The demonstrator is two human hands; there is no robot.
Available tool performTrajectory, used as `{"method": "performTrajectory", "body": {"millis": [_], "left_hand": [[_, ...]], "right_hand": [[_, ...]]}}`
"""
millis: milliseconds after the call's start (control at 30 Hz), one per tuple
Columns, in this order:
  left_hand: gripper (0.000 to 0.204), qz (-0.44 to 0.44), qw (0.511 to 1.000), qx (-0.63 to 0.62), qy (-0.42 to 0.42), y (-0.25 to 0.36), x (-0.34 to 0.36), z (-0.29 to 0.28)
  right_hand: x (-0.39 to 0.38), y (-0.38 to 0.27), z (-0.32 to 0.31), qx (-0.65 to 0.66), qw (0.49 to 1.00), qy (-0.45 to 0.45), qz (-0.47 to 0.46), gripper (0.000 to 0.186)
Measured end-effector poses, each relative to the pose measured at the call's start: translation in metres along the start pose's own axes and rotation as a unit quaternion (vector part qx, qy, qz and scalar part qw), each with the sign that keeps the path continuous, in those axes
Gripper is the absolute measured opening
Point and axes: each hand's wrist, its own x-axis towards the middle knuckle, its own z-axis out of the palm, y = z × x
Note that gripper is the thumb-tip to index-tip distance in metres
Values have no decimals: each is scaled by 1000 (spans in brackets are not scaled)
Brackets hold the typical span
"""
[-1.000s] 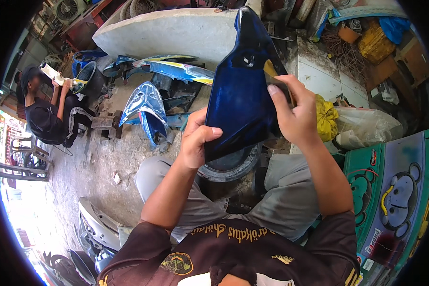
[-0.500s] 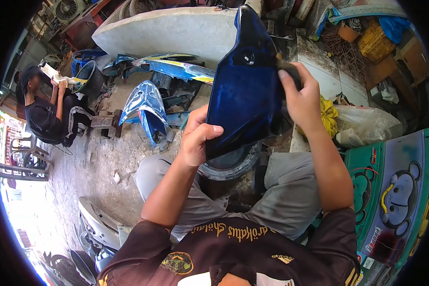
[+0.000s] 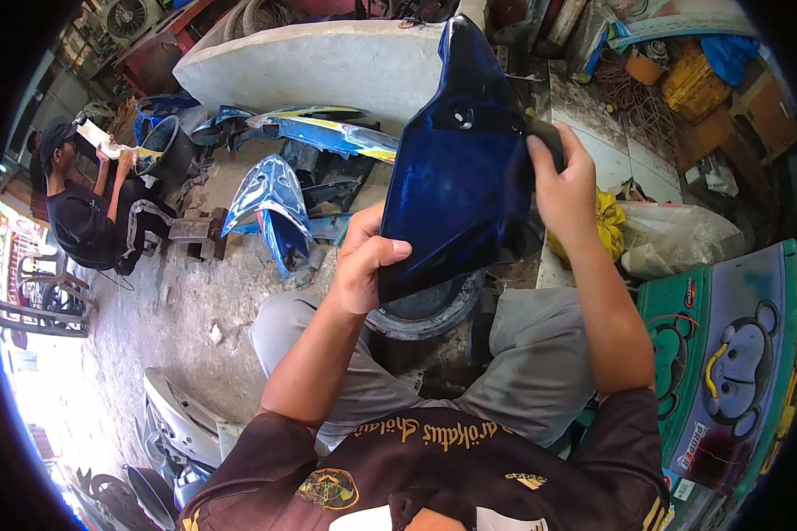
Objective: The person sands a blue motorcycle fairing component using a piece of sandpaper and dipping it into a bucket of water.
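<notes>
Here's the left hand, thumb on the face and fingers tucked behind, clamped on the lower left edge of the long, glossy dark-blue panel, plastic by the look of it. That grip seems meant to steady it while leaving the broad face uncovered. And across from it, the right hand pinches a small, dark, thin sheet between thumb and fingers, right up at the panel's right edge; how hard it presses, I can't tell from here.

So the panel sits between two hands held well apart, the left lower, the right higher. Its narrow tip points away beyond both; its wide end is nearer the lap. Below it, what looks like a round, dark basin with a scuffed grey rim stands on the grey concrete floor, perhaps put there to catch whatever drops.
</notes>
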Motion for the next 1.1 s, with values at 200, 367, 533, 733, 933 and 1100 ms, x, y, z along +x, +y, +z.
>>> {"method": "performTrajectory", "body": {"millis": [200, 367, 533, 733, 933, 1100], "left_hand": [[60, -7, 1000, 2, 3, -2, -1, -5], [60, -11, 1000, 24, -2, -1, 0, -3], [61, -19, 999, 39, 6, -1, 2, -1], [60, -19, 999, 41, -13, -2, 1, 1], [60, -21, 999, 30, -10, -1, 3, 1], [60, -17, 999, 30, -10, -2, -1, 3]], "right_hand": [[-14, -13, 6, -51, 996, -38, -61, 19], [1, -2, 3, 1, 1000, -4, 8, 19], [-23, -21, 9, -83, 987, -73, -121, 20], [11, 16, -5, 25, 1000, 3, 6, 21], [-14, -12, 4, -79, 979, -20, -187, 22], [6, 11, -9, -13, 1000, -9, -11, 22]]}}
